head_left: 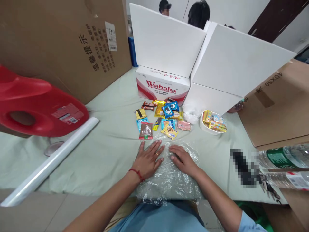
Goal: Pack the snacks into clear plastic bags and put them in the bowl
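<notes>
A crinkled sheet of clear plastic film (169, 183) lies on the green cloth in front of me and hangs over the near edge. My left hand (150, 158) rests on its left part, palm down with the fingers spread. On the right part lies my right hand (182, 158), fingers stretched out and slightly bent, thumb apart. Just beyond my fingertips is a loose pile of wrapped snacks: a brown packet with red edges (146, 130), a yellow cookie packet (169, 132), a pink packet (184, 125) and blue packets (167, 111).
A white bowl (205, 129) of snacks stands right of the pile, beside a bunched clear bag (191, 116). Behind is a Wahaha box (162, 84) with white panels. A film roll (55, 158) and red jug (45, 106) lie left; plastic bottles (285, 158) and keys (267, 187) right.
</notes>
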Demonstrator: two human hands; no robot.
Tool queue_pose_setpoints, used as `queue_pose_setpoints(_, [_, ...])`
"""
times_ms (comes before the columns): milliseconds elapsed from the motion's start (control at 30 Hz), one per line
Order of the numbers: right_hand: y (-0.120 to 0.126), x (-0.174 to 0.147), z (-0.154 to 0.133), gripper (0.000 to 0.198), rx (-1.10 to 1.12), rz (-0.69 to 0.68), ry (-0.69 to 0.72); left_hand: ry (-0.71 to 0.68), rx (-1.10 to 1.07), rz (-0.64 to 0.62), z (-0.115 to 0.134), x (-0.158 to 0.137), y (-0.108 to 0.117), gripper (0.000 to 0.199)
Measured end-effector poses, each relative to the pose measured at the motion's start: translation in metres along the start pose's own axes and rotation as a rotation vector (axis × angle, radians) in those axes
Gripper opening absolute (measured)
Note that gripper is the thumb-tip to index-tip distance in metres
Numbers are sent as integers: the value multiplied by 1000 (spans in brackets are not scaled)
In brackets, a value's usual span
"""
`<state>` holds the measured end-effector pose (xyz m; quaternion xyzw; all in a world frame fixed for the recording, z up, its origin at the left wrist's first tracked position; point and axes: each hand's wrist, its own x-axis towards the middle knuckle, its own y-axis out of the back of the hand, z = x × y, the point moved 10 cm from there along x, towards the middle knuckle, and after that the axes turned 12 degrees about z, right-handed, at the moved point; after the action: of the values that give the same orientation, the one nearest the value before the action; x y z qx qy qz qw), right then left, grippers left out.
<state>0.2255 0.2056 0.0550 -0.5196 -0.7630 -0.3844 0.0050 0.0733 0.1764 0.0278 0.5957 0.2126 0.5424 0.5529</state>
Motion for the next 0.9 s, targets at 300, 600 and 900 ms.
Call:
queue_pose_setpoints(300, [76,133,68,46,-625,228,-71,24,-17,-25,2,3,-2,55])
queue_pose_setpoints(600, [63,183,65,56,-796,-8,10,46,-52,13,1,0,-1,55])
queue_pose_setpoints(900, [98,29,59,39,330,16,-963,75,-118,-40,2,1,-2,54])
